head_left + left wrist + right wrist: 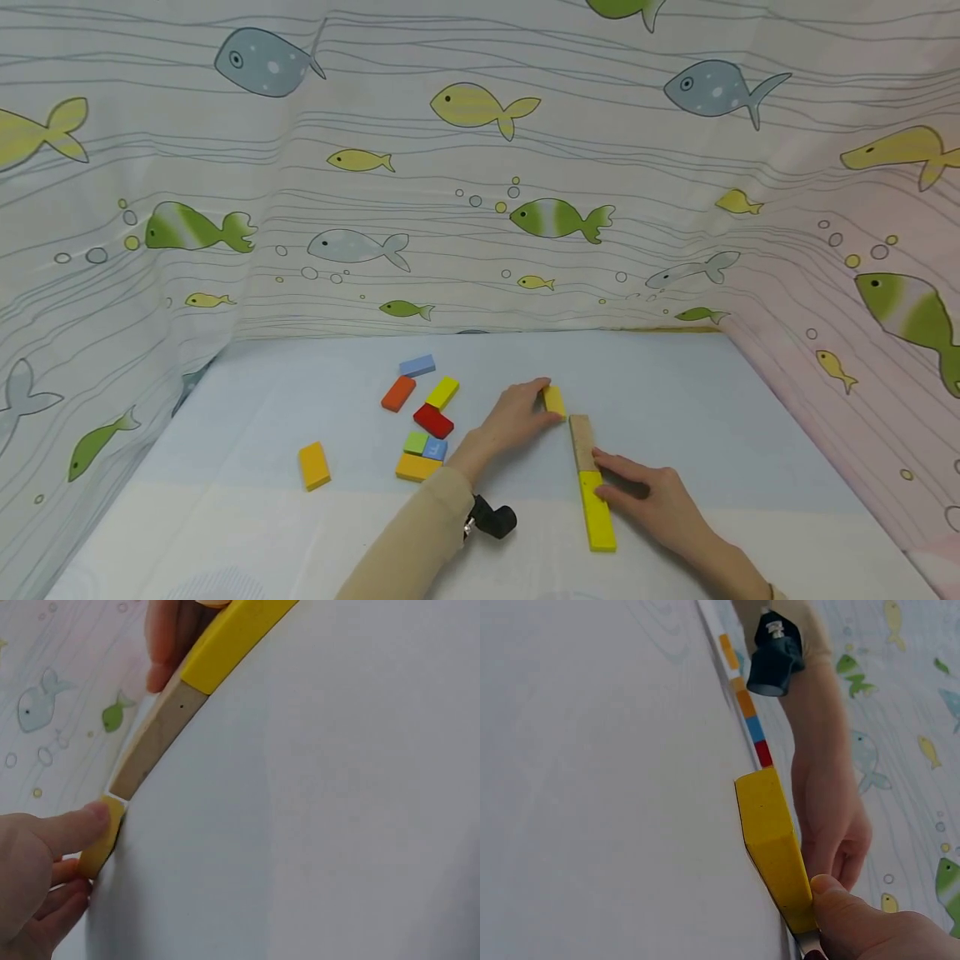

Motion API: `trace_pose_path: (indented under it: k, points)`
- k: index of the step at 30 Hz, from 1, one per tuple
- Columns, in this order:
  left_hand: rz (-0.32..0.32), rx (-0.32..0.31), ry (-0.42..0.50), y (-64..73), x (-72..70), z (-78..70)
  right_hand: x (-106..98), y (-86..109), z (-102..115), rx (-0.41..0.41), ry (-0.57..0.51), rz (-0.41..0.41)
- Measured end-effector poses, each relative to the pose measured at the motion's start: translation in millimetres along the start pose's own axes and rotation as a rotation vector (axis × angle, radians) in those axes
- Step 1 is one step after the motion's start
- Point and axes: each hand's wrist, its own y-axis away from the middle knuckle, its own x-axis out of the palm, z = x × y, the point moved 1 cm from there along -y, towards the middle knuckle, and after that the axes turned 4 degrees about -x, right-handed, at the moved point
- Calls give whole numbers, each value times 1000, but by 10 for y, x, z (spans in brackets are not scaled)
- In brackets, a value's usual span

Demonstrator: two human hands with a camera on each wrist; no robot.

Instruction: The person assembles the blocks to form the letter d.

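My left hand [512, 417] pinches a small yellow block [554, 403] between thumb and fingers. This block lies just beyond the far end of a straight row, with a narrow gap in the left wrist view. A plain wooden block [581, 443] and a bright yellow block [597, 518] make up that row, end to end. On the row's right side, my right hand [660, 502] rests its fingertips against the wooden block and its thumb against the bright yellow one. The right wrist view shows the bright yellow block [769, 825] close up, with my right thumb [840, 904] at its side.
Left of my left arm lie loose blocks: blue [417, 365], orange-red [398, 393], yellow [443, 392] and red [433, 421]. Nearer sit a green block [416, 442] and an orange one [417, 467]. Another orange block [314, 466] lies farther left. Fish-printed cloth [450, 183] surrounds the table.
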Motion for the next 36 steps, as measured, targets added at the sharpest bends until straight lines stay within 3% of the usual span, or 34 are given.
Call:
trace_pose_path:
  k: [7, 20, 27, 36]
  points:
    - [7, -33, -1, 0, 16, 39, -12, -3, 10, 26, 20, 15]
    - [3, 4, 55, -48, 16, 106, -14, 7, -18, 31, 6, 24]
    - [-1, -27, 72, -97, 41, 76, -4, 0, -21, 5, 19, 15]
    - [9, -7, 73, -142, 56, -13, 0, 0, -17, 0, 11, 6]
